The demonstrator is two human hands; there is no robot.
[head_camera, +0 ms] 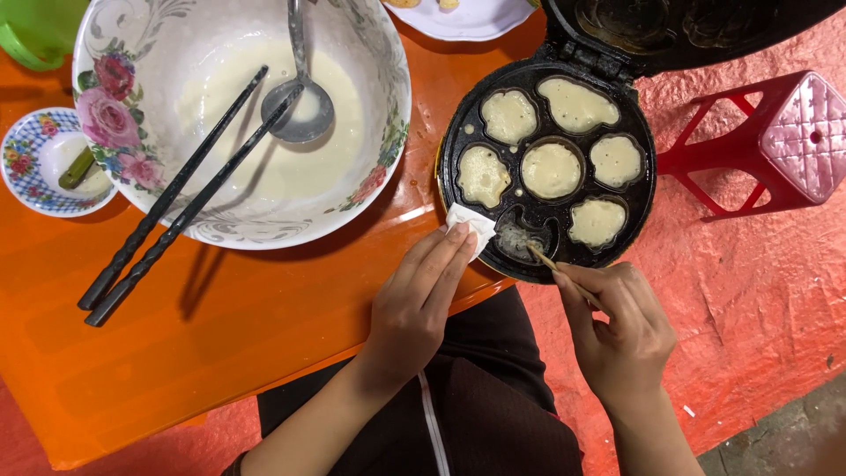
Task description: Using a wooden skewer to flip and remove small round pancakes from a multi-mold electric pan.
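Head view. Right hand (621,330) pinching thin wooden skewer (564,275) near rear end, tip probing near-left well of round black cake maker (546,167) at desk (220,344) edge. Left hand (423,295) pressing folded white tissue (469,226) against maker rim. Skewer likely light, stiff, snappable — gripping best well back from tip. Tissue soft, limp — fingertip pinch sufficing. Other wells holding pale batter.

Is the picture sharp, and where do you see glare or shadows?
Head view: mostly sharp. Glare streaks the orange table beside the bowl. The chopsticks cast a dark shadow on the table. The open black mould pan reads clearly, the left hand and right hand look crisp.
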